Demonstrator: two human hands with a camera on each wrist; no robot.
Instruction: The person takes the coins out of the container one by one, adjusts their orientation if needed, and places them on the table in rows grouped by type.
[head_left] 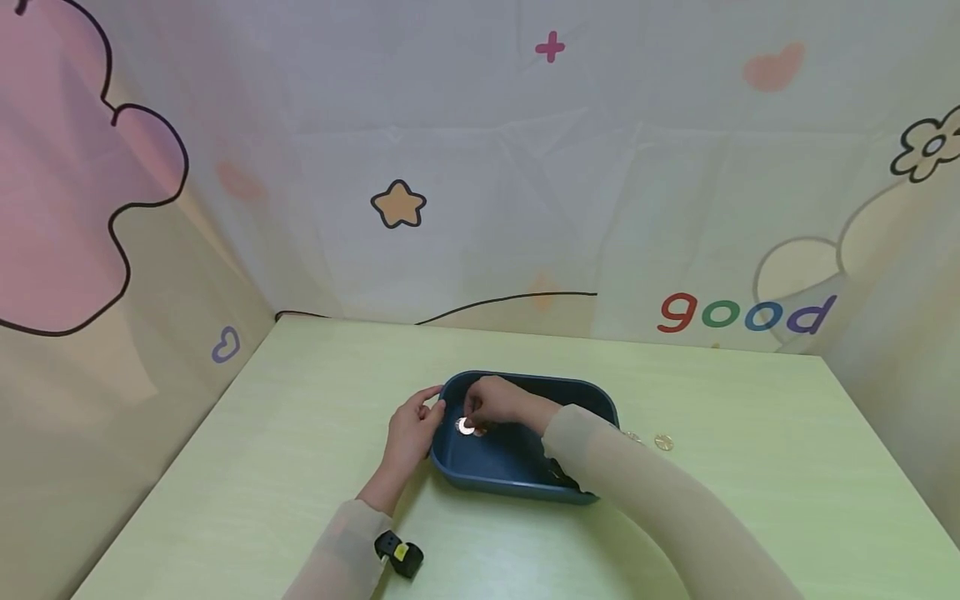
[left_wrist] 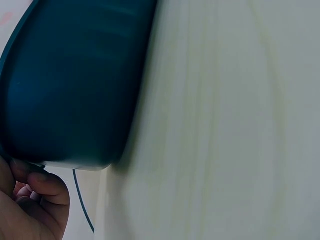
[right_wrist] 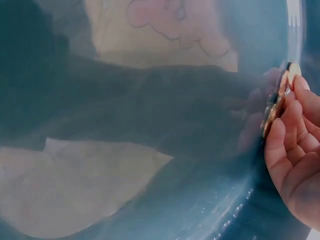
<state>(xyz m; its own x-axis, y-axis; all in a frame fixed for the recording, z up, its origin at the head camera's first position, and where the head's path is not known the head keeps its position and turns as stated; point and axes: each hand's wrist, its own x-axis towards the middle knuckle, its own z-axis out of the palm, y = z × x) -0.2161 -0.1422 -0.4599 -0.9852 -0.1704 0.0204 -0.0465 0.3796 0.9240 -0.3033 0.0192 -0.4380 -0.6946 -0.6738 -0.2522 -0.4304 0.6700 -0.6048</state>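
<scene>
A dark blue tray (head_left: 495, 467) with rounded corners stands on the table. My left hand (head_left: 411, 429) grips its left rim; in the left wrist view, curled fingers (left_wrist: 50, 192) meet the tray's end wall (left_wrist: 70, 100). My right hand (head_left: 495, 400) reaches inside near the left end, fingertips pointing down at a shiny coin (head_left: 465, 427). In the right wrist view, the fingers of the right hand (right_wrist: 295, 150) are bent against several gold-coloured coins (right_wrist: 278, 97) at the glossy tray floor (right_wrist: 150, 110). How firmly the fingertips pinch them is partly hidden.
To the right of the tray, a gold coin (head_left: 663, 442) lies on the pale green table (head_left: 750, 500), with another coin (head_left: 632, 437) partly behind the right sleeve. A printed cloth (head_left: 480, 167) hangs behind. A small black device (head_left: 400, 555) is on the left wrist.
</scene>
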